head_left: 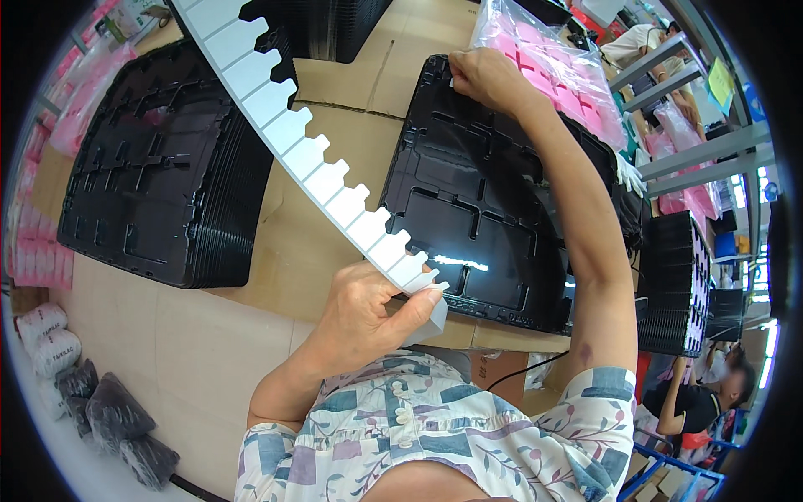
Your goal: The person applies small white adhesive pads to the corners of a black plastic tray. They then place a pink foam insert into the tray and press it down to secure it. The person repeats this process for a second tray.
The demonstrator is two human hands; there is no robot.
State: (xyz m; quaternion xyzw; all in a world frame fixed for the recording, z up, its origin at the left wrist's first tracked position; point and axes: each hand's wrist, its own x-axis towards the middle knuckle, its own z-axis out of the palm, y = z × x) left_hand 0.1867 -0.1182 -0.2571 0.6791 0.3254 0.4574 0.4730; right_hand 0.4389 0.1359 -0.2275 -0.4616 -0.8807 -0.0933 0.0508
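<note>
My left hand (368, 316) grips the near end of a long white toothed strip (322, 180), thumb on top. The strip curves up and away to the far left, with square tabs along its right edge. Below it, the glossy black plastic tray (418, 205) lies on the table, with moulded recesses and a raised rim. At the tray's far left corner is my right hand (493, 79), its fingers pressed together. A small whitish bit shows at the fingertips, but what they hold is hidden. My right forearm crosses over the tray's right side.
A tall stack of black trays (142, 184) stands at left; another black stack (335, 29) is at the back. Pink pieces in clear plastic (544, 67) lie beyond the tray. More trays (669, 284) stand at right, near metal rails (711, 163) and another person (694, 406). Wrapped bundles (121, 410) sit lower left.
</note>
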